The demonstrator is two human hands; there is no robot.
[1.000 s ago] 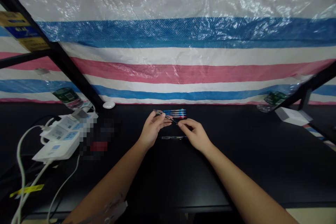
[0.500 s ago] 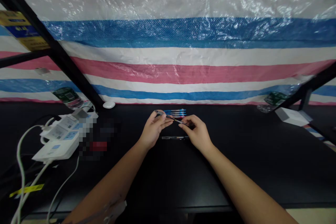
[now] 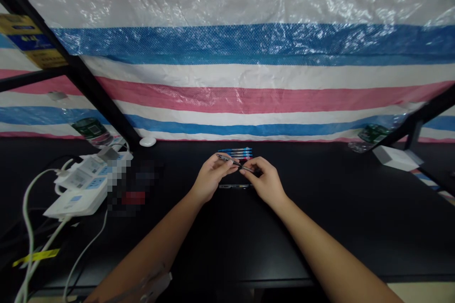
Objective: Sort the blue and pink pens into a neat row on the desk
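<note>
Above the black tabletop, my left hand [image 3: 209,177] pinches a slim dark pen [image 3: 223,157] near its upper left end. My right hand [image 3: 265,177] is closed on the other end of the pen, with fingertips close to those of my left hand. The pen tilts down toward the right, and fingers cover parts of it. Just below the hands a black pen [image 3: 232,186] lies flat on the table, its right end hidden by my right hand. Several blue pens [image 3: 242,152] lie in a row behind the hands, with a bit of red at their near side.
On the left stand a white power strip [image 3: 76,201] with plugs and cables, a clear bottle [image 3: 92,130] and a white mouse-like object [image 3: 147,141]. To the right are a white box [image 3: 396,157] and another bottle [image 3: 373,132]. Striped sheeting [image 3: 249,99] hangs behind the table [image 3: 341,218].
My left hand has shifted slightly right and down with the pen, closer to my right hand. The right hand has moved only slightly left. The pens on the table have stayed put.
</note>
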